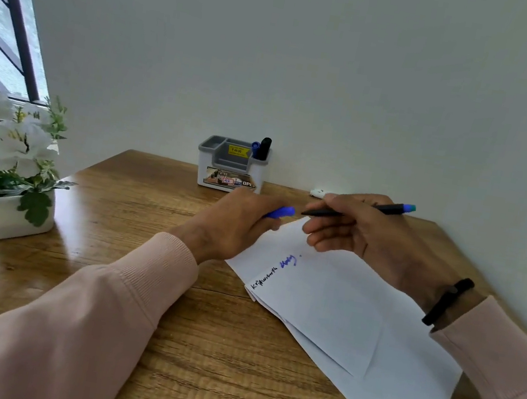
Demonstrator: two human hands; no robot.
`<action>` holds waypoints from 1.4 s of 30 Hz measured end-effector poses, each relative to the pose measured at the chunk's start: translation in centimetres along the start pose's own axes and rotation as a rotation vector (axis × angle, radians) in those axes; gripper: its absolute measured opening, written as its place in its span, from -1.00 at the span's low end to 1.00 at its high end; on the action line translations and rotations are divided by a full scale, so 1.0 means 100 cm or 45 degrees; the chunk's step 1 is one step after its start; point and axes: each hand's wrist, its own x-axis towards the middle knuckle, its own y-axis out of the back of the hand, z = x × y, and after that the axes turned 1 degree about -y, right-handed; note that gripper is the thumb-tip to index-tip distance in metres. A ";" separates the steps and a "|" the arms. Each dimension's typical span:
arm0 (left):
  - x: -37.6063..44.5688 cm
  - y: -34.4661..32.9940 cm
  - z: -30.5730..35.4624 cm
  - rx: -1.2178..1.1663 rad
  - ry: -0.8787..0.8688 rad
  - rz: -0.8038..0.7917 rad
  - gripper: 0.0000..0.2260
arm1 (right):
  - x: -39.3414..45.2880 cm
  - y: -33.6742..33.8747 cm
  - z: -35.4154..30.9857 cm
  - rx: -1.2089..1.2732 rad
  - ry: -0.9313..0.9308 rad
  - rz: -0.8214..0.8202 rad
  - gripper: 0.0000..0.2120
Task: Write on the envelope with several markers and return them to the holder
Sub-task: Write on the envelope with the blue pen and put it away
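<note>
A white envelope (350,320) lies slanted on the wooden table, with black and blue writing near its upper left edge. My right hand (363,236) holds a black marker (388,209) with a blue-teal end, its tip pointing left above the envelope's top corner. My left hand (241,223) is closed around a blue marker cap (282,212), whose open end faces the marker tip a short gap away. The grey and white holder (230,168) stands at the wall with a blue and a black marker (261,148) upright in its right compartment.
A white pot of white flowers (8,166) stands at the table's left edge by the window. A small white object (317,192) lies by the wall to the right of the holder. A black band sits on my right wrist (448,301).
</note>
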 end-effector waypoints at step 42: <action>0.003 -0.010 -0.006 -0.239 0.212 -0.435 -0.76 | 0.008 -0.006 0.053 -0.769 0.099 0.081 -0.85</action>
